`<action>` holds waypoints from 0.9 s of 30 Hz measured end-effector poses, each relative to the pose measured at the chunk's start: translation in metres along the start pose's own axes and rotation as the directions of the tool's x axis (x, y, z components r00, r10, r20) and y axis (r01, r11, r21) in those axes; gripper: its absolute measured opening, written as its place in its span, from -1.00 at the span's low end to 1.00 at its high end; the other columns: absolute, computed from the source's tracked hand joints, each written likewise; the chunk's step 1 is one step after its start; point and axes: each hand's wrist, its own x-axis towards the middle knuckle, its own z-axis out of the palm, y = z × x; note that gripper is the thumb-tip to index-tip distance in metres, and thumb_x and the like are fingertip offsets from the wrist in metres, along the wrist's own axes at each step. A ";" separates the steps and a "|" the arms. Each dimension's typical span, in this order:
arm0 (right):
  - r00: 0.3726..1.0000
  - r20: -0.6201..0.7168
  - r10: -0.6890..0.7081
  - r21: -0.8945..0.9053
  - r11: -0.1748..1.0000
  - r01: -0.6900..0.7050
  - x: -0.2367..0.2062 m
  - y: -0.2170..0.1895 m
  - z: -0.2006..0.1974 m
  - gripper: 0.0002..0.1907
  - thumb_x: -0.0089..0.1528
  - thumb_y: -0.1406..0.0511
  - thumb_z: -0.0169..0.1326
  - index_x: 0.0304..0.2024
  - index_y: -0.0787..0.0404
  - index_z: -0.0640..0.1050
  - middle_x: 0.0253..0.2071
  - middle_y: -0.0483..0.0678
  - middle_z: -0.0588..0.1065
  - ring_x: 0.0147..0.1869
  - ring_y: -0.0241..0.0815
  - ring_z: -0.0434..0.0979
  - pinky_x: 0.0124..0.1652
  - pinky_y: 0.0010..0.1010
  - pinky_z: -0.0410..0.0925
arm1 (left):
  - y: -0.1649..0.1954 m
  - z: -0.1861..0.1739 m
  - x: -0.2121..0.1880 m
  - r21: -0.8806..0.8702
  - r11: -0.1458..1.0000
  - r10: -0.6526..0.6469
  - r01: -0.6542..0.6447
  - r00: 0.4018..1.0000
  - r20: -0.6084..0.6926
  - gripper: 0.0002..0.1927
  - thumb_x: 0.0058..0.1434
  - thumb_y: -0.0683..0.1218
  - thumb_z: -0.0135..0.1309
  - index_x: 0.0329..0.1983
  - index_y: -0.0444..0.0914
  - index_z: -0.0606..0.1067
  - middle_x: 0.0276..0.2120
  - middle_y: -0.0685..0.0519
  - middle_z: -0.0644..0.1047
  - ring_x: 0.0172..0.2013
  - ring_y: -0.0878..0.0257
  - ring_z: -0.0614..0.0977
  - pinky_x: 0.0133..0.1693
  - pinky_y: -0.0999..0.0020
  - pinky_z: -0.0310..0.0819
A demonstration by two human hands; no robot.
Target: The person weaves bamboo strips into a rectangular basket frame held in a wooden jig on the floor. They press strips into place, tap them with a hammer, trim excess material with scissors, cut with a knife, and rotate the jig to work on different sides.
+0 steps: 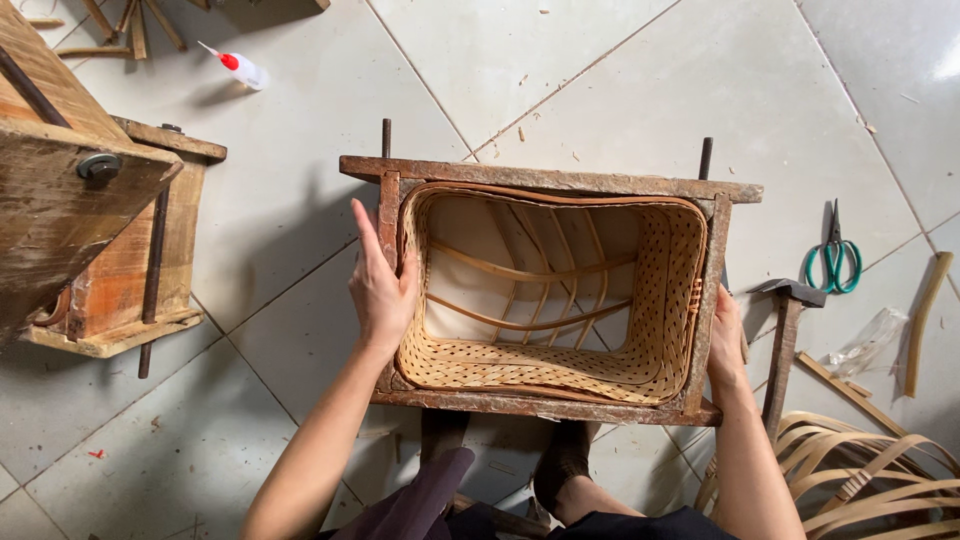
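Step in hand, as judged: seating or steadying the basket [550, 300] inside its wooden frame [545, 180], both standing on the tiled floor [620, 70] directly between the two hands. The weave is part done; the walls are woven, while the bottom shows only bare curved ribs. Any further move would call for even pressure from both sides so the frame stays square around the basket.

Left hand [382, 285]: open, fingers extended and together, palm laid flat against the frame's outer post and the basket rim. It presses rather than grips; nothing is enclosed in it.

Right hand [726, 340]: set against the opposite frame post, fingers curled round the far side. Whether it clasps the post or merely rests on it cannot be told; the fingertips are hidden.

Nearby items: a hammer [785, 335] just beyond the right hand, scissors [832, 262] further out, and loose cane strips [860, 470] below that hand. Well beyond the left hand stand a second wooden frame [90, 220] and a small glue bottle [240, 70].
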 end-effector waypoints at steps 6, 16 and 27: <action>0.991 -0.047 0.129 -0.051 0.990 -0.131 0.000 -0.002 0.000 -0.74 0.40 0.29 0.02 0.08 0.28 0.55 -0.24 -0.05 0.54 -0.22 -0.27 0.49 -0.19 -0.34 0.40 | -0.002 -0.007 0.002 -0.064 0.996 -0.056 0.061 0.996 0.076 -0.08 0.28 -0.05 0.19 0.60 -0.20 -0.01 0.41 -0.29 0.33 0.26 -0.09 0.51 0.13 0.17 0.55; 0.977 0.119 0.178 -0.436 0.893 -0.110 0.037 -0.011 -0.016 -0.69 0.29 0.32 0.10 0.05 0.36 0.55 -0.13 0.16 0.62 -0.06 -0.02 0.63 0.00 -0.10 0.48 | -0.075 -0.014 0.020 -0.024 0.981 -0.150 0.193 0.831 0.536 -0.54 0.29 -0.28 0.01 0.28 -0.35 0.34 -0.07 -0.21 0.56 -0.23 0.20 0.60 -0.17 0.22 0.58; 0.979 0.202 0.000 -0.456 0.885 0.094 0.045 -0.035 -0.069 -0.63 0.20 0.37 0.21 0.07 0.29 0.61 0.01 0.12 0.64 0.08 -0.05 0.67 0.00 -0.21 0.56 | -0.078 -0.056 0.039 0.104 0.994 -0.014 -0.016 0.960 0.280 -0.83 0.30 -0.16 0.07 -0.07 -0.30 0.53 -0.42 -0.06 0.55 -0.46 0.08 0.57 -0.38 0.19 0.53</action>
